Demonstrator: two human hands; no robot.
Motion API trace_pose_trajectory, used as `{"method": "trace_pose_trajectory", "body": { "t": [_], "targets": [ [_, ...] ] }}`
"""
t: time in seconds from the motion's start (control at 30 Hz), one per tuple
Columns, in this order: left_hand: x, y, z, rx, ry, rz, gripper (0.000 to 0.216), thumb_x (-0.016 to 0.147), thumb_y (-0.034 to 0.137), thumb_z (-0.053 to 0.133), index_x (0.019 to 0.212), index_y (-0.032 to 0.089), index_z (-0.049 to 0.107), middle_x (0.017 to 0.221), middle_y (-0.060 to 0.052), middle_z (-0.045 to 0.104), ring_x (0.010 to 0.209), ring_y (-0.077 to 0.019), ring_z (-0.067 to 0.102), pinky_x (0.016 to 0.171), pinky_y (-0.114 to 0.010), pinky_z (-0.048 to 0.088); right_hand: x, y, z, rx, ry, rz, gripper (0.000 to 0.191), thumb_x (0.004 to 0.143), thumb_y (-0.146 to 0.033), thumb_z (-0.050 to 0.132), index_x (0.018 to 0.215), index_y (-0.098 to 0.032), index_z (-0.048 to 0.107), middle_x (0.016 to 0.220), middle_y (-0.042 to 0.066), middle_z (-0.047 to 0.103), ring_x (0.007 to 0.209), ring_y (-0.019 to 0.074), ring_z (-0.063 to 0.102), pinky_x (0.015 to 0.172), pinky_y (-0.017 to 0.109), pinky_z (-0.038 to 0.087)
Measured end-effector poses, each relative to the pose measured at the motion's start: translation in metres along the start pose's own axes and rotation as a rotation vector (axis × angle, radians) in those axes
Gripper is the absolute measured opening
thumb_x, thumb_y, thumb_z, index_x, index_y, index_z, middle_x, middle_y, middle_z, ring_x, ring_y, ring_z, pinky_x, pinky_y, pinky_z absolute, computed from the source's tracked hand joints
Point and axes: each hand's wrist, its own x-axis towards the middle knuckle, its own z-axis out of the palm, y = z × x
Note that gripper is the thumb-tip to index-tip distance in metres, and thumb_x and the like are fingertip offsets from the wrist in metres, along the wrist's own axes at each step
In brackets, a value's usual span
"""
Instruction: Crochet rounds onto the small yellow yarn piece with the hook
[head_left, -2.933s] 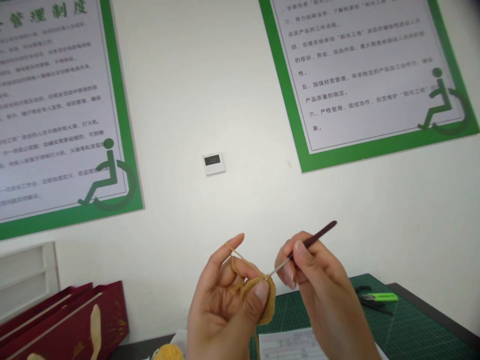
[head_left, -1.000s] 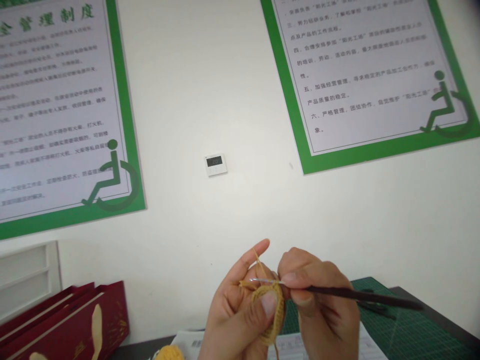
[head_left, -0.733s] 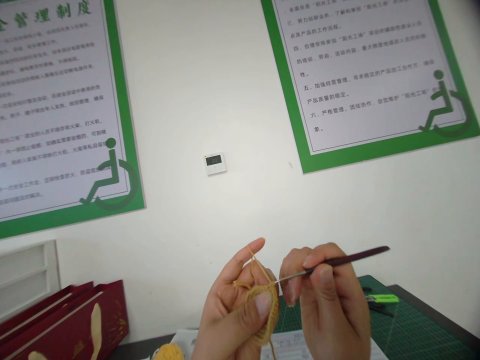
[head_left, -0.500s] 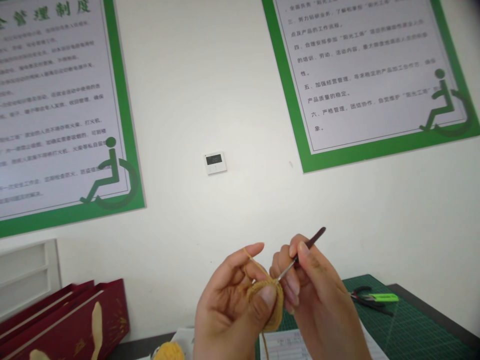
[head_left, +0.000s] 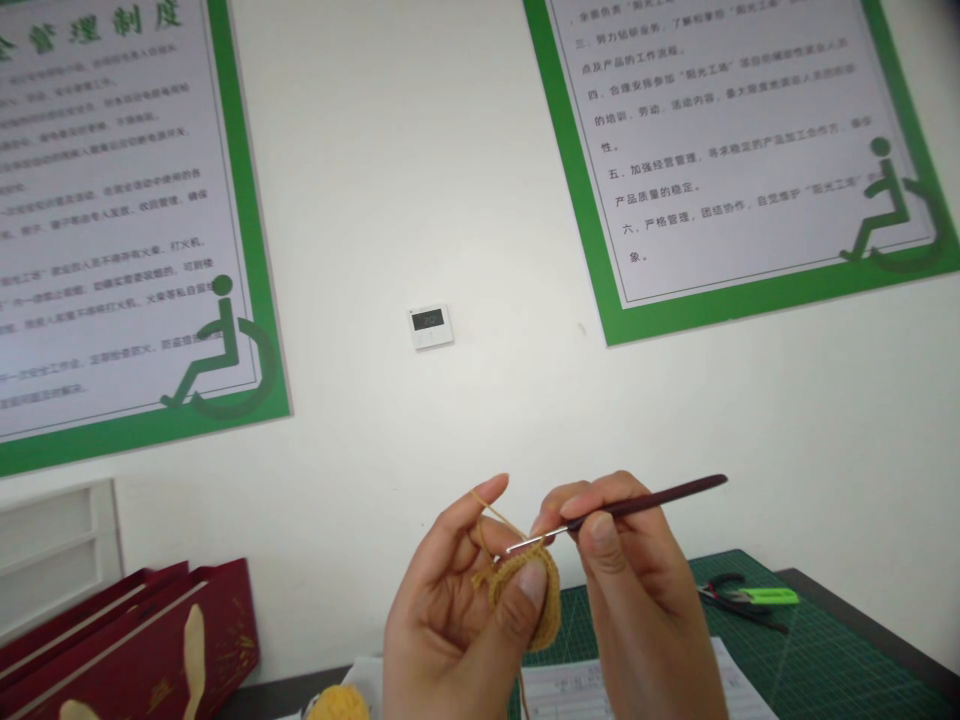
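Note:
My left hand [head_left: 450,620] pinches a small mustard-yellow crochet piece [head_left: 534,600] between thumb and fingers, and the yellow yarn strand [head_left: 495,515] runs up over my raised index finger. My right hand [head_left: 637,590] grips a dark purple crochet hook [head_left: 645,502] near its metal front end. The hook lies almost level, its handle pointing right, and its silver tip [head_left: 517,547] sits at the top edge of the crochet piece. Both hands are held up in front of the white wall.
A yellow yarn ball [head_left: 334,703] shows at the bottom edge. A green cutting mat [head_left: 810,660] carries a printed paper [head_left: 570,690] and pliers with green handles [head_left: 746,600]. Red gift bags [head_left: 135,640] stand at the left. Two green-framed posters and a thermostat [head_left: 430,325] hang on the wall.
The hook handle has swung down from a steep tilt to nearly level and the tip has pushed left into the piece's top edge. My left hand still pinches the crochet piece.

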Motion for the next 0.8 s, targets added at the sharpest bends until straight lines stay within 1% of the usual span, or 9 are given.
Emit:
{"method": "trace_pose_trajectory", "body": {
  "t": [0.17,0.33,0.43,0.6,0.8],
  "targets": [
    [0.000,0.000,0.001,0.017,0.003,-0.032,0.043,0.063,0.022,0.097,0.104,0.026,0.084,0.073,0.000,0.067,0.058,-0.0062,0.057,0.053,-0.014,0.046,0.003,-0.003,-0.009,0.015,-0.056,-0.011,0.017,0.103,-0.040,0.055,0.096,-0.028,0.065,0.086,-0.002,0.069,0.083,0.0119,0.064,0.078,0.024,0.051],
    [0.000,0.000,0.002,0.025,0.025,-0.029,0.042,0.060,0.021,0.098,0.101,0.024,0.085,0.073,-0.001,0.067,0.059,-0.0068,0.058,0.053,-0.014,0.046,0.009,-0.006,-0.016,-0.019,-0.128,-0.073,0.015,0.105,-0.034,0.051,0.099,-0.027,0.063,0.087,-0.001,0.070,0.084,0.0138,0.066,0.079,0.027,0.053],
    [0.000,-0.001,0.003,0.028,0.026,-0.013,0.040,0.062,0.018,0.096,0.100,0.024,0.085,0.072,-0.001,0.067,0.058,-0.0068,0.057,0.053,-0.014,0.046,0.010,-0.009,-0.019,-0.062,-0.152,-0.117,0.013,0.106,-0.032,0.050,0.101,-0.028,0.061,0.088,0.000,0.071,0.085,0.0151,0.067,0.079,0.030,0.054],
    [0.000,-0.004,0.003,0.045,0.037,0.001,0.039,0.063,0.018,0.096,0.099,0.024,0.085,0.073,-0.001,0.068,0.060,-0.0079,0.059,0.054,-0.015,0.047,0.011,-0.014,-0.023,-0.157,-0.178,-0.175,0.014,0.106,-0.029,0.047,0.103,-0.028,0.061,0.090,0.000,0.071,0.086,0.0160,0.069,0.079,0.032,0.054],
    [-0.001,-0.007,0.004,0.062,0.046,0.036,0.039,0.064,0.016,0.095,0.100,0.025,0.084,0.073,0.000,0.069,0.061,-0.0082,0.061,0.055,-0.014,0.049,0.013,-0.019,-0.024,-0.282,-0.197,-0.327,0.014,0.105,-0.025,0.049,0.103,-0.028,0.063,0.089,0.001,0.072,0.086,0.0178,0.069,0.078,0.035,0.054]
  ]
}}
